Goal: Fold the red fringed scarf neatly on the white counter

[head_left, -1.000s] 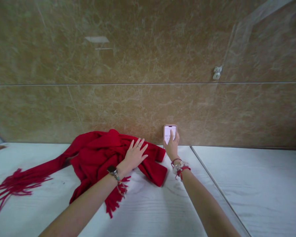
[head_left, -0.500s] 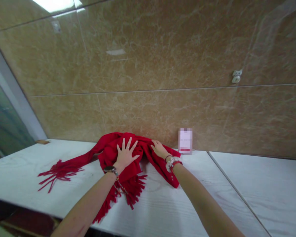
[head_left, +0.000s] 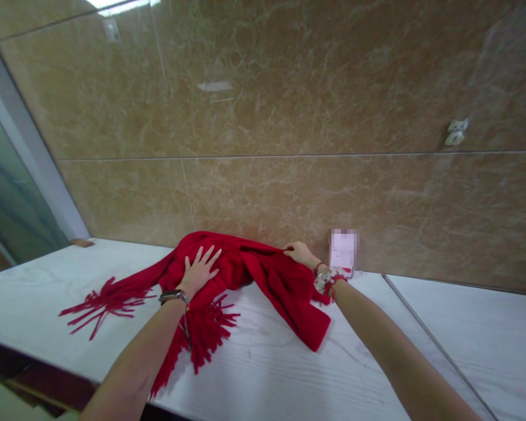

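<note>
A red fringed scarf (head_left: 284,286) lies bunched on the white table against the wall, its tassels spreading to the left and toward the front edge. My left hand (head_left: 199,272) rests flat on the bunched part with fingers spread. Farther right, my right hand (head_left: 301,254) pinches the scarf's upper edge between thumb and fingers. A flat folded end of the scarf slants toward me below that hand. Part of the cloth is hidden behind my left hand and wrist.
The white table (head_left: 263,368) has a seam on its right side. A pink-and-white box (head_left: 342,251), partly blurred, stands at the wall beside my right wrist. A small brown block (head_left: 82,242) sits at the far left corner. A white cat-shaped fixture (head_left: 456,133) is on the tiled wall.
My right hand has moved right, now gripping the scarf's upper edge and drawing the cloth wider. My left hand has shifted left on the scarf, still spread. The view has moved slightly.
</note>
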### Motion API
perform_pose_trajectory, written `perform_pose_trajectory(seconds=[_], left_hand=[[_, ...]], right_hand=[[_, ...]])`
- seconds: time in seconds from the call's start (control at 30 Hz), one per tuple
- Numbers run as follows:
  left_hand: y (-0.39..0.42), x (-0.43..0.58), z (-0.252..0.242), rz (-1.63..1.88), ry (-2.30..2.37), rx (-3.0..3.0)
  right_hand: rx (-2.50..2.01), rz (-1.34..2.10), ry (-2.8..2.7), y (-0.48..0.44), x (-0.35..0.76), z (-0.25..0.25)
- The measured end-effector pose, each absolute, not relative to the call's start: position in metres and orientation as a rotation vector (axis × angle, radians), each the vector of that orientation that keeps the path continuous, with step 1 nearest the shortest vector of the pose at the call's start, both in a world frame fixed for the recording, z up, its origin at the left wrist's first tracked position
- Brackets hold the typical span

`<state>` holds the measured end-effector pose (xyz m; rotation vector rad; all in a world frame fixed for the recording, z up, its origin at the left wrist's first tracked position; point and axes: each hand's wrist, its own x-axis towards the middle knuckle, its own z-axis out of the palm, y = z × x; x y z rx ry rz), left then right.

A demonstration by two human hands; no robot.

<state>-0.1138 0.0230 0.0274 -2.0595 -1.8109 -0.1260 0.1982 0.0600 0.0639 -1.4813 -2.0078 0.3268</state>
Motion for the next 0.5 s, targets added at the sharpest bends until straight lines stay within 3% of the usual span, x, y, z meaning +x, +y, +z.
perform_pose_trajectory(seconds=[0.23,0.33,0.5], left_hand=[[0.029,-0.153,0.027,-0.077,-1.832,-2.029],[0.024,-0.148,0.028,-0.140,-1.807,-2.018],[0.000,-0.125,0.034,-0.422,-1.561,-2.030]], right_hand=[[-1.350,0.313,-1.723,0.034,0.283,0.131],[-1.103,0.459,-1.319,0.010,0.328,0.157],[-1.201,0.540,-1.455,-0.027,0.357,0.158]])
